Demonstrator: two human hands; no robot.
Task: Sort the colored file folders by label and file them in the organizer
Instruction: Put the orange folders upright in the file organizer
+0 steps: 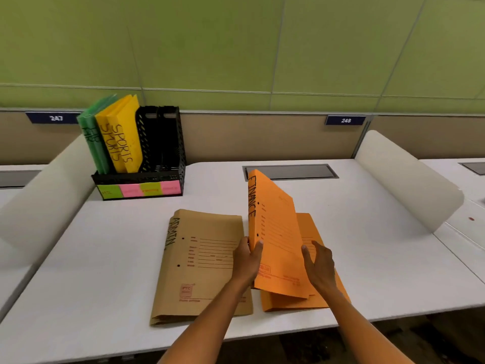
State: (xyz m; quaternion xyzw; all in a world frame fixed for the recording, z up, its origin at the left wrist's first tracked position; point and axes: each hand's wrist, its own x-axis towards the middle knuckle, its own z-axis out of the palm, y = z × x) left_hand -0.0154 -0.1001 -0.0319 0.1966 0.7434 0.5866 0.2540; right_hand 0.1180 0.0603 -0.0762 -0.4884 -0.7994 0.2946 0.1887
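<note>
Above the table (367, 206), the left hand (246, 258) pinched the FINANCE folder (275, 237) by its spine; the right hand (319, 264), open, steadied its cover. Light, floppy card, likely best gripped near the stiffer spine.

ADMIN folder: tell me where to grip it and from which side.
The ADMIN folder lies flat on the desk, its labelled spine on the left. Probably pinch that spine from the left: it is the stiff folded edge, unobstructed, while the left hand covers the right edge.
</note>
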